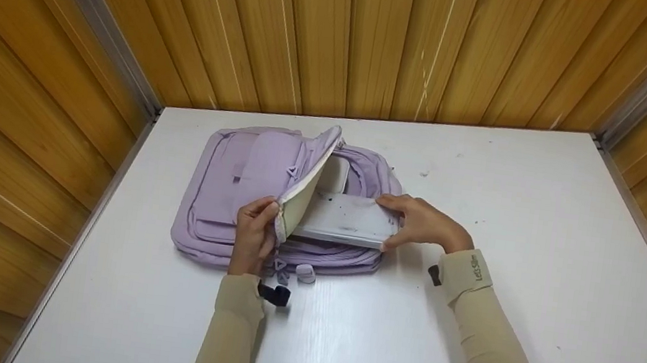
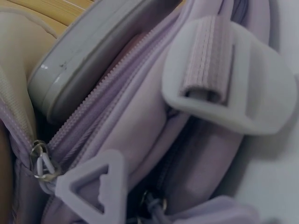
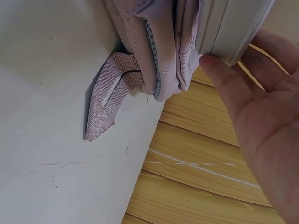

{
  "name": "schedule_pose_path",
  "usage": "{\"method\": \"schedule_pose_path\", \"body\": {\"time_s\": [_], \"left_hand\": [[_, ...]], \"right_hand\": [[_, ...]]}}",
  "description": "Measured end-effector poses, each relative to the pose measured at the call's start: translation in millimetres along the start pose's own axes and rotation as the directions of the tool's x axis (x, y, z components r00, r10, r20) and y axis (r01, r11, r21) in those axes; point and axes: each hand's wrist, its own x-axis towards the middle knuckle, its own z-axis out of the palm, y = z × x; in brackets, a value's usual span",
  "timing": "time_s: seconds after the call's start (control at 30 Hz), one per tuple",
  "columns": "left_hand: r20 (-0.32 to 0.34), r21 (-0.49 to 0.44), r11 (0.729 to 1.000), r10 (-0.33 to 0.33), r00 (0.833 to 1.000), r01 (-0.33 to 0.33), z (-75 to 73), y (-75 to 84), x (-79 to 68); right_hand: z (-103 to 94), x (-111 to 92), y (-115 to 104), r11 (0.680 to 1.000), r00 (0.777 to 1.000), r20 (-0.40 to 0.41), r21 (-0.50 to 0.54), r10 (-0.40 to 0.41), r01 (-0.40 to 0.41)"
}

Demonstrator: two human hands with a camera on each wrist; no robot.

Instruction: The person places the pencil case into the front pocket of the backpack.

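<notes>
A lilac backpack (image 1: 216,192) lies flat with its front compartment unzipped. With thumb and fingers my left hand (image 1: 254,232) pinches the edge of the raised front flap (image 1: 299,197), whose cream lining shows. My right hand (image 1: 427,225) grips the right end of a flat white case (image 1: 350,219), thumb on the near side and fingers at the far side. The case's left part goes behind the flap, into the opening. In the left wrist view the case's rounded corner (image 2: 51,88) sits just inside the zipper (image 2: 107,79). The right wrist view shows the thumb (image 3: 217,70) against the case's edge.
A second white object (image 1: 334,175) with rounded corners sits inside the backpack, behind the case. Zipper pulls (image 1: 281,266) and a pale strap buckle (image 1: 306,273) hang at the near side. The white table (image 1: 541,235) meets wood-patterned walls (image 1: 380,39) at the back and sides.
</notes>
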Motion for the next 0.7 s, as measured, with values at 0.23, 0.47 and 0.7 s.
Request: {"method": "schedule_pose_path", "body": {"time_s": [0.23,0.47,0.7], "left_hand": [[-0.002,0.008,1.0,-0.002,1.0,0.002,3.3,2.7,-0.2],[0.016,0.02,1.0,0.001,1.0,-0.001,5.1,8.6,-0.4],[0.026,0.048,0.999,0.016,1.0,-0.017,7.8,11.3,-0.3]], "right_hand": [[2.6,3.6,-2.1,1.0,1.0,0.001,0.009,-0.011,0.011],[8.6,7.7,-3.5,1.0,1.0,0.007,0.018,-0.006,0.006],[12.2,10.0,-5.5,1.0,1.0,-0.003,0.025,0.005,-0.005]]}}
